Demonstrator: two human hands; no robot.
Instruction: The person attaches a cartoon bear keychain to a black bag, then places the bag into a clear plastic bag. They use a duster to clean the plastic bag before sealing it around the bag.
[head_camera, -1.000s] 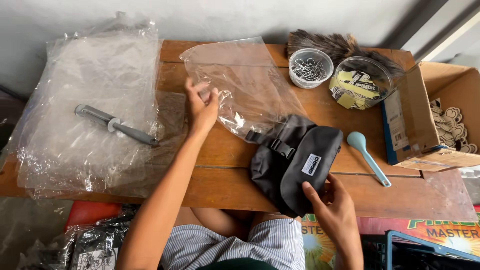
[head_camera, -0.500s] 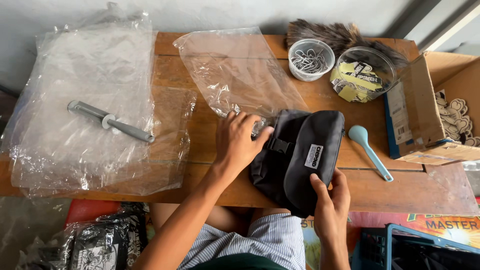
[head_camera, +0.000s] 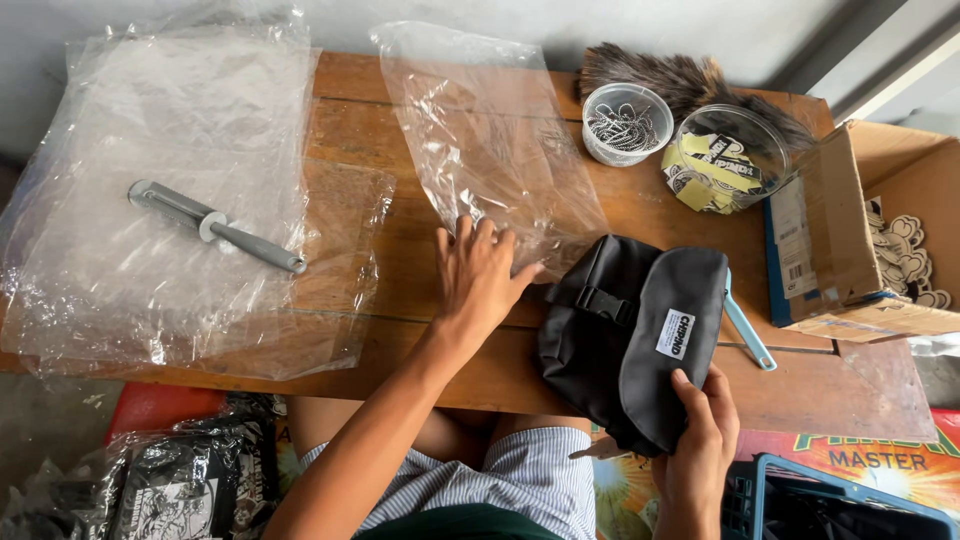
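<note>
My right hand grips the near edge of a black pouch bag with a small white label, held over the front edge of the wooden table. My left hand lies flat, fingers spread, on the near end of a clear plastic bag that stretches away across the table. The pouch sits just right of that hand, touching the plastic's corner.
A stack of clear plastic sheets covers the table's left, with a grey tool on it. At the back right stand a cup of metal clips, a clear tub of stickers, a feather duster and a cardboard box. A light blue handle pokes out behind the pouch.
My left hand came down from the raised plastic bag and now presses its near end flat. The pouch has shifted right and covers most of the blue handle.
</note>
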